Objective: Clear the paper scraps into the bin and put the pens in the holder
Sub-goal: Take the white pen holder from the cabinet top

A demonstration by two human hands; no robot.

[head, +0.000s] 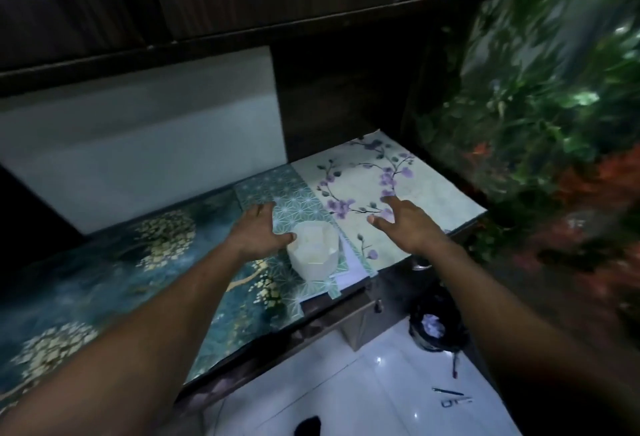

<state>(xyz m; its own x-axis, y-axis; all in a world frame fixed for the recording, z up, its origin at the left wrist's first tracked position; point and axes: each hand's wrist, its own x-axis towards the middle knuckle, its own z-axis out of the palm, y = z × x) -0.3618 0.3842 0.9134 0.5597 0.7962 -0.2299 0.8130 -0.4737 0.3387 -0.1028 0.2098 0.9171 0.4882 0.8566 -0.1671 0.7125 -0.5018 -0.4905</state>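
Your tabletop (104, 283) runs under both forearms, its surface covered in patterned sheets: teal with gold blossoms below your left arm, a star-lattice sheet (277, 193) just ahead of your left fingers, and a pale sheet with purple flowers (374, 179) under your right fingers.

Your left hand (258, 227) is spread wide, thumb touching the side of the white paper holder (313, 250), the other fingers reaching past its far-left edge; it grips nothing. Whether any pens stand inside the holder cannot be told from here. Your right hand (403, 221) hovers just right of the holder, fingers splayed and relaxed, holding nothing.

Well below and to the right of your right fingers, on the white tiled floor, stands the black bin (436, 326) with a pale paper scrap (431, 324) showing inside. Nearer you on the floor lie a red-tipped pen (455, 364), a dark pen (447, 391) and a pale pen (456, 401), well apart from the holder.

No loose scraps show on the tabletop, so the scrap step looks largely done and the pens are what remains. The next move likely calls for you to lower a hand to the floor, pinch each pen along its barrel, and carry it up to the holder while your left hand steadies that light paper wall.
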